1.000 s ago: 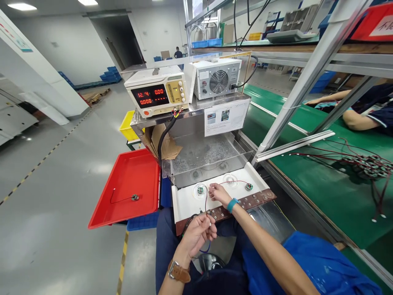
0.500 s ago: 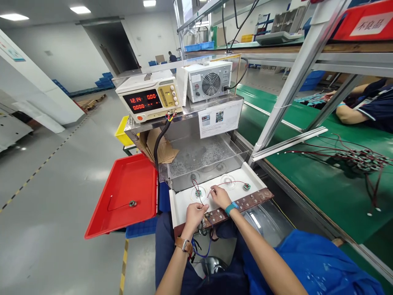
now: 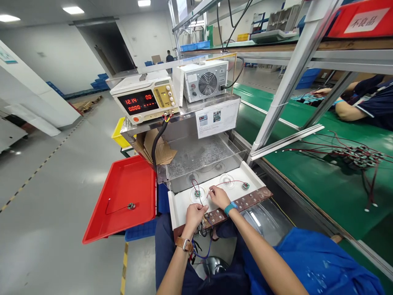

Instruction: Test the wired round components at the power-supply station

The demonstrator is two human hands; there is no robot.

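My left hand (image 3: 195,216) is closed in a pinch on the dark red wires of a small round green circuit board (image 3: 197,194), close to the metal-studded brown strip (image 3: 242,202). That board rests on a clear round disc in the white tray (image 3: 211,183). Just to the right, my right hand (image 3: 219,197) pinches the red wire (image 3: 229,182) of a second round board (image 3: 245,186), which lies at the tray's right end. The wire ends at my fingertips are too small to make out.
A power supply (image 3: 144,100) with red digits stands on the metal shelf beside a grey fan unit (image 3: 207,83). At left, a red tray (image 3: 123,180) holds one wired round part (image 3: 131,206). Wired boards (image 3: 357,155) lie piled on the green bench; a co-worker's arm (image 3: 353,110) is beyond.
The view has shifted slightly. Both hands keep their pinches at nearly the same places over the white tray, and the boards have not moved in it.
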